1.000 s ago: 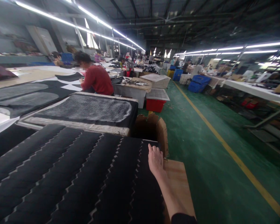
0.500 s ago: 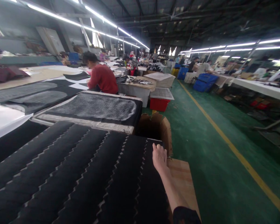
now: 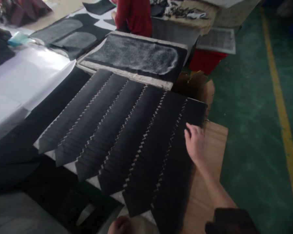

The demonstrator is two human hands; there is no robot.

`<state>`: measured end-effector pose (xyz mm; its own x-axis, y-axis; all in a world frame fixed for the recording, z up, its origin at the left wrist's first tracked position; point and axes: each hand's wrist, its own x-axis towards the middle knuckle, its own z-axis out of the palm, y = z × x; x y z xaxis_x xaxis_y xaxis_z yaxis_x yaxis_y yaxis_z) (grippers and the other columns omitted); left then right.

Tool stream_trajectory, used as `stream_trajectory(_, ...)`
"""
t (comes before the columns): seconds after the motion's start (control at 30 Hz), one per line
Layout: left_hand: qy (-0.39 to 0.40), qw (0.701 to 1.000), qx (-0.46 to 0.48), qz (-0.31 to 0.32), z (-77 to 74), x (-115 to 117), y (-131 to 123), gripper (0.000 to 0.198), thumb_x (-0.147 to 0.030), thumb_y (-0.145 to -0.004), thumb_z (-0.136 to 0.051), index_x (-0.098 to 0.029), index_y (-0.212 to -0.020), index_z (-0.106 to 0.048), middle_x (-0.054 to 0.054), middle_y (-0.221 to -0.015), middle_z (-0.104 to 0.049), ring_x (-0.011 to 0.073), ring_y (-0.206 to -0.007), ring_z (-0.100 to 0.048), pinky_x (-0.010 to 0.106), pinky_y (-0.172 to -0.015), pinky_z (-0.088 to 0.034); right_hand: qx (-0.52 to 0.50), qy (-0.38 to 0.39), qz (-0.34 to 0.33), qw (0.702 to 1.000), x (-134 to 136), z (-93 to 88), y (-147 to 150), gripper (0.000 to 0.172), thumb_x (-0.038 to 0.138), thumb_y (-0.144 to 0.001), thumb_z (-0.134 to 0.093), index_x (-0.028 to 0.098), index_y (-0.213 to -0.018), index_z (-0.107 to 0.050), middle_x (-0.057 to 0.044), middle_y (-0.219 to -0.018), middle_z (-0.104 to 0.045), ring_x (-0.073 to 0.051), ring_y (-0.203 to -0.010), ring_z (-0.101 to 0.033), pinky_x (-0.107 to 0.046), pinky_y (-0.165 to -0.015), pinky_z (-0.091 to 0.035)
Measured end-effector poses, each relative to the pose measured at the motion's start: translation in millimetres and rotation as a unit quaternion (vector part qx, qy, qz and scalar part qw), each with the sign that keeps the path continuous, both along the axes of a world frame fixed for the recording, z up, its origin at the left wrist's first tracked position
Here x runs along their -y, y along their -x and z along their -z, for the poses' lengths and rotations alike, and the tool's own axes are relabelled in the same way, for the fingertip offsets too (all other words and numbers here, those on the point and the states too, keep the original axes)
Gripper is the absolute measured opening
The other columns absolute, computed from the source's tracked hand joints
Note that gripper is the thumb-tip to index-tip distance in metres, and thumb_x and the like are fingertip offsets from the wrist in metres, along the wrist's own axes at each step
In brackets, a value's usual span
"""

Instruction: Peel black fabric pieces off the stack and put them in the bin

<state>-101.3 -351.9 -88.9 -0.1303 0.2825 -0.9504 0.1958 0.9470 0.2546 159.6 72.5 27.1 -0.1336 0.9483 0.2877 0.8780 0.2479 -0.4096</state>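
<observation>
Several long black strips [image 3: 127, 130] lie side by side, with pale zigzag gaps between them and pointed near ends. They look like fabric or thin sheet material; which one I cannot tell. My right hand [image 3: 195, 144] rests on or just over the rightmost strip [image 3: 175, 169], near its right edge. Its thumb and index finger are apart, and nothing shows between them. At the bottom edge, a blurred part of what looks like my left hand [image 3: 120, 225] is beside the pointed near ends. Its fingers cannot be made out.
A wooden board [image 3: 211, 152] juts out at the right of the strips. Beyond them lie a black panel [image 3: 136, 53] with a whitish surface and a torn cardboard box [image 3: 208, 92]. White sheets [image 3: 26, 78] are at left. A person in a red top [image 3: 139, 16] works behind.
The view has tilted down, bringing the strips' pointed near ends into sight. My right hand has come back from the far right corner along the strip, and its thumb has spread.
</observation>
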Motion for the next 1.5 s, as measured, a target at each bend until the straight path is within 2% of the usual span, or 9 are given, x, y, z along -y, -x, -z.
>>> stream_trajectory(0.1,-0.041,0.998,0.013,-0.037,12.4,6,8,0.036,-0.05,-0.08,-0.066,-0.015,-0.089,-0.064,0.002,-0.079,-0.066,0.0181,-0.073,-0.064,0.029,-0.066,-0.052,-0.004,0.048,-0.119,0.992,115,0.4,31,0.031,0.025,-0.098,-0.045,0.02,-0.127,-0.056,-0.01,-0.121,-0.061,-0.022,-0.116,-0.052,-0.041,-0.101,-0.039)
stream_trajectory(0.2,-0.077,0.994,0.028,-0.073,20.5,11,17,0.048,-0.06,-0.069,-0.064,-0.016,-0.088,-0.063,0.002,-0.068,-0.063,0.0196,-0.065,-0.062,0.028,-0.057,-0.047,0.002,0.103,-0.162,0.981,210,-0.1,55,0.028,0.021,-0.097,-0.046,0.022,-0.122,-0.059,-0.007,-0.116,-0.064,-0.021,-0.113,-0.055,-0.042,-0.105,-0.036)
stream_trajectory(0.27,-0.091,0.991,0.042,-0.09,22.5,13,22,0.055,-0.064,-0.065,-0.061,-0.016,-0.092,-0.062,0.002,-0.069,-0.063,0.0191,-0.062,-0.061,0.028,-0.055,-0.046,-0.002,0.128,-0.149,0.98,253,-0.9,65,0.026,0.019,-0.097,-0.046,0.024,-0.117,-0.062,-0.005,-0.113,-0.065,-0.02,-0.11,-0.056,-0.041,-0.103,-0.037)
stream_trajectory(0.37,-0.1,0.988,0.061,-0.1,22.6,13,30,0.059,-0.064,-0.062,-0.062,-0.015,-0.094,-0.061,0.003,-0.073,-0.065,0.0181,-0.059,-0.06,0.028,-0.053,-0.044,0.001,0.15,-0.12,0.981,290,-0.1,74,0.024,0.019,-0.096,-0.047,0.024,-0.113,-0.065,-0.005,-0.111,-0.065,-0.02,-0.106,-0.056,-0.039,-0.1,-0.039)
stream_trajectory(0.47,-0.104,0.987,0.069,-0.105,22.2,13,38,0.059,-0.063,-0.061,-0.063,-0.014,-0.094,-0.06,0.003,-0.071,-0.064,0.0172,-0.056,-0.059,0.028,-0.051,-0.043,0.019,0.161,-0.11,0.981,305,2.9,80,0.025,0.02,-0.096,-0.048,0.025,-0.114,-0.065,-0.005,-0.11,-0.065,-0.021,-0.104,-0.057,-0.039,-0.097,-0.04)
stream_trajectory(0.63,-0.101,0.987,0.066,-0.102,22.8,20,52,0.055,-0.061,-0.062,-0.065,-0.015,-0.091,-0.059,0.002,-0.071,-0.063,0.0164,-0.058,-0.059,0.027,-0.052,-0.044,0.027,0.172,-0.112,0.978,310,5.4,91,0.026,0.022,-0.097,-0.049,0.027,-0.118,-0.064,-0.005,-0.109,-0.066,-0.021,-0.103,-0.057,-0.04,-0.096,-0.038)
stream_trajectory(0.9,-0.08,0.99,0.061,-0.098,26.3,32,64,0.035,-0.047,-0.081,-0.062,-0.014,-0.092,-0.058,-0.004,-0.062,-0.056,0.0111,-0.051,-0.053,0.024,-0.052,-0.041,0.051,0.182,-0.118,0.975,309,4.7,95,0.03,0.024,-0.097,-0.05,0.026,-0.125,-0.06,-0.006,-0.114,-0.065,-0.022,-0.106,-0.054,-0.042,-0.098,-0.037)
stream_trajectory(1.27,-0.08,0.989,0.06,-0.109,36.4,42,70,0.053,-0.06,-0.064,-0.066,-0.015,-0.092,-0.059,-0.002,-0.062,-0.058,0.0144,-0.052,-0.056,0.025,-0.048,-0.041,0.129,0.161,-0.142,0.968,311,18.3,93,0.04,0.009,-0.094,-0.048,0.024,-0.13,-0.057,-0.008,-0.119,-0.061,-0.023,-0.109,-0.052,-0.043,-0.101,-0.037)
stream_trajectory(1.5,-0.084,0.988,0.071,-0.11,41.4,44,73,0.056,-0.061,-0.06,-0.066,-0.014,-0.09,-0.059,-0.001,-0.061,-0.059,0.0146,-0.052,-0.055,0.026,-0.05,-0.041,0.105,0.159,-0.122,0.974,310,18.8,92,0.039,0.012,-0.091,-0.057,0.029,-0.127,-0.059,-0.009,-0.143,-0.046,-0.026,-0.134,-0.038,-0.044,-0.105,-0.034)
